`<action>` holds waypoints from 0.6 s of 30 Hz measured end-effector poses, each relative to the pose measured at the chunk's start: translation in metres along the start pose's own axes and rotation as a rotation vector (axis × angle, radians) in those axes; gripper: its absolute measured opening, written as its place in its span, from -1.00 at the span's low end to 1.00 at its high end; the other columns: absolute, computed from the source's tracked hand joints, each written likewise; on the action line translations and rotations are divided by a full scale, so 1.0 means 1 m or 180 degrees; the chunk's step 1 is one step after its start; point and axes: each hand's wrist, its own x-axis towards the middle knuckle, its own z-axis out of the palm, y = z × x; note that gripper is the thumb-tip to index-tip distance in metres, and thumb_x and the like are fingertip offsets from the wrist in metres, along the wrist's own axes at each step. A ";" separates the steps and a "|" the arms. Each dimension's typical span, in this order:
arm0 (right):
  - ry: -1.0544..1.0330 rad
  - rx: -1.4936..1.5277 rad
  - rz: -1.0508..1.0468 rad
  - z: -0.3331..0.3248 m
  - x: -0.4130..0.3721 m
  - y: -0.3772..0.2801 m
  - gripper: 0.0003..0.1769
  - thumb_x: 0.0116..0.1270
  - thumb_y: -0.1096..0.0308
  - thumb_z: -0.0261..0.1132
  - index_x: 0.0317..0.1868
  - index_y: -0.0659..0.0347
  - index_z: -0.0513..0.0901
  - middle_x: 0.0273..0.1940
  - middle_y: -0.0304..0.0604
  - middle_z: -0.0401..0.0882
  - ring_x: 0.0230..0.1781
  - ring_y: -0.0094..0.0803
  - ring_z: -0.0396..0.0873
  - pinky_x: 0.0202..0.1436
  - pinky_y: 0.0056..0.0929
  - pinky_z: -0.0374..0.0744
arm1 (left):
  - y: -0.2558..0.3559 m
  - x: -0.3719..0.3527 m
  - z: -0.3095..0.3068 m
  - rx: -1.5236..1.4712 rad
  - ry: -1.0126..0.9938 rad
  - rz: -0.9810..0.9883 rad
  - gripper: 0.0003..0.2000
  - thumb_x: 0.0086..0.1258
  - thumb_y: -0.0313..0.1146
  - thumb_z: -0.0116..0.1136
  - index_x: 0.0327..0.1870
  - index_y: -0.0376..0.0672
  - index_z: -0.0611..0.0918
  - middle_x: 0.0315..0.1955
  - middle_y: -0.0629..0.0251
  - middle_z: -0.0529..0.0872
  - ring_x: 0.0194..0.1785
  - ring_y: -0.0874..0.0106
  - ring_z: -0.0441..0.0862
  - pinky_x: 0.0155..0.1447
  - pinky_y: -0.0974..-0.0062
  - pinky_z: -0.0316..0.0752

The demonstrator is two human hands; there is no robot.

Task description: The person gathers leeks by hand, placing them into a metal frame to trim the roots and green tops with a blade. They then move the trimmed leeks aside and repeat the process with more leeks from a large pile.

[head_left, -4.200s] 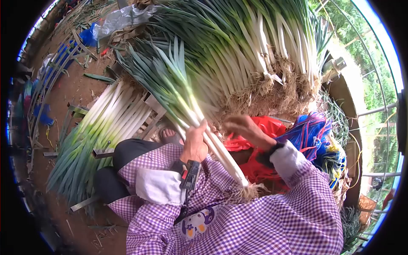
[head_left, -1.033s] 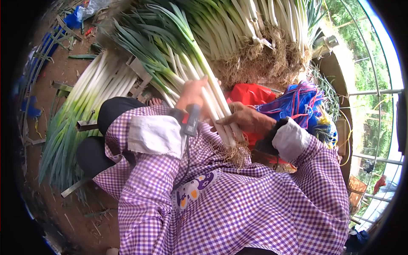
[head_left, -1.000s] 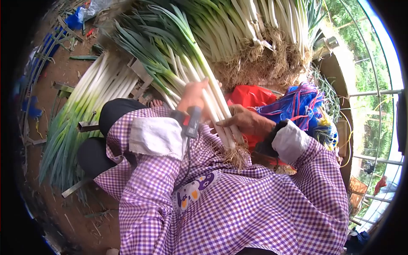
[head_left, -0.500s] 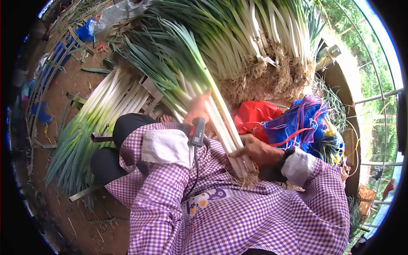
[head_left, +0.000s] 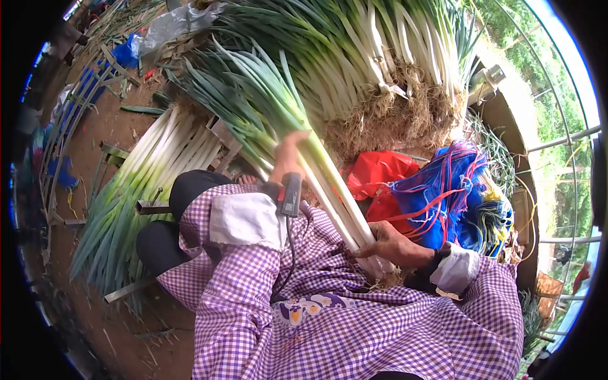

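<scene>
A bunch of long green onions [head_left: 345, 212] lies slantwise across my lap, its leaves toward the pile and its white root ends toward my body. My left hand [head_left: 290, 155] is closed around the stalks about halfway up, where white turns to green. Near the roots, my right hand [head_left: 400, 246] grips the white ends, its fingers partly hidden. A dark device [head_left: 291, 195] with a cable sits at my left wrist. The roots [head_left: 386, 278] rest close to my checked smock.
A large heap of green onions [head_left: 354, 69] with roots lies ahead. More onions [head_left: 149, 171] lie at left, by metal bars [head_left: 130, 289]. Right of the bunch are a red plastic bag [head_left: 383, 172] and blue netting or ties [head_left: 443, 190]. A metal frame [head_left: 563, 142] stands at far right.
The bunch's root end has shifted slightly down and right, along with my right hand. My left hand keeps its hold in nearly the same place, and the leaf tips have swung a little.
</scene>
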 end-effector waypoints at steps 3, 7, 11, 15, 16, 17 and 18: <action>0.0034 -0.0017 -0.0041 0.006 -0.002 -0.004 -0.56 0.26 0.48 0.50 0.15 0.39 0.67 -0.07 -0.23 0.75 -0.06 -0.54 0.64 0.14 -0.42 0.58 | 0.010 -0.006 0.002 -0.0002 0.0077 -0.0029 -0.63 0.24 -0.31 0.29 0.05 -0.26 0.62 -0.18 -0.03 0.79 -0.14 0.06 0.77 0.04 0.06 0.68; 0.0089 0.0119 -0.0276 0.013 -0.001 0.001 -0.60 0.24 0.46 0.50 0.08 0.38 0.69 -0.14 -0.23 0.74 -0.12 -0.54 0.64 0.06 -0.41 0.59 | 0.011 0.006 -0.009 0.0081 -0.0038 0.0230 -0.61 0.18 -0.32 0.28 0.01 -0.33 0.61 -0.22 -0.03 0.74 -0.16 0.01 0.76 0.02 0.01 0.67; 0.0119 -0.0038 -0.0328 0.013 0.003 0.007 -0.59 0.21 0.42 0.51 0.06 0.37 0.69 -0.18 -0.21 0.74 -0.15 -0.53 0.64 0.01 -0.39 0.60 | -0.003 0.046 -0.035 0.0358 -0.0185 0.0576 -0.57 0.16 -0.32 0.32 0.03 -0.36 0.60 -0.20 -0.03 0.73 -0.15 0.01 0.75 0.05 -0.01 0.66; 0.0100 -0.0310 -0.0130 0.012 0.007 0.014 -0.55 0.27 0.42 0.51 0.13 0.40 0.65 -0.11 -0.24 0.73 -0.09 -0.54 0.63 0.08 -0.42 0.59 | 0.015 -0.009 0.008 0.0384 0.0837 0.0203 -0.28 0.21 -0.06 0.47 0.30 -0.37 0.53 0.09 -0.03 0.68 0.04 0.09 0.72 0.19 0.05 0.61; 0.0095 -0.0282 -0.0160 0.013 0.007 0.014 -0.55 0.27 0.41 0.51 0.13 0.40 0.65 -0.11 -0.23 0.73 -0.09 -0.54 0.63 0.08 -0.42 0.59 | 0.018 -0.021 0.015 0.0367 0.1042 0.0199 -0.18 0.21 0.03 0.51 0.38 -0.37 0.49 0.18 -0.03 0.65 0.11 0.12 0.70 0.23 0.07 0.60; 0.0089 -0.0253 -0.0194 0.013 0.007 0.014 -0.55 0.27 0.41 0.51 0.13 0.40 0.65 -0.11 -0.23 0.73 -0.09 -0.54 0.63 0.08 -0.42 0.59 | 0.022 -0.027 0.018 0.0578 0.1060 0.0031 0.09 0.15 0.32 0.49 0.55 -0.31 0.32 0.39 0.00 0.50 0.26 0.16 0.62 0.35 0.10 0.51; 0.0106 -0.0250 -0.0227 0.013 0.006 0.012 -0.55 0.26 0.41 0.51 0.12 0.41 0.65 -0.12 -0.23 0.73 -0.10 -0.54 0.64 0.08 -0.42 0.59 | 0.021 -0.022 0.014 0.0466 0.0998 0.0031 0.10 0.15 0.36 0.46 0.56 -0.27 0.31 0.41 0.00 0.48 0.28 0.15 0.61 0.36 0.08 0.51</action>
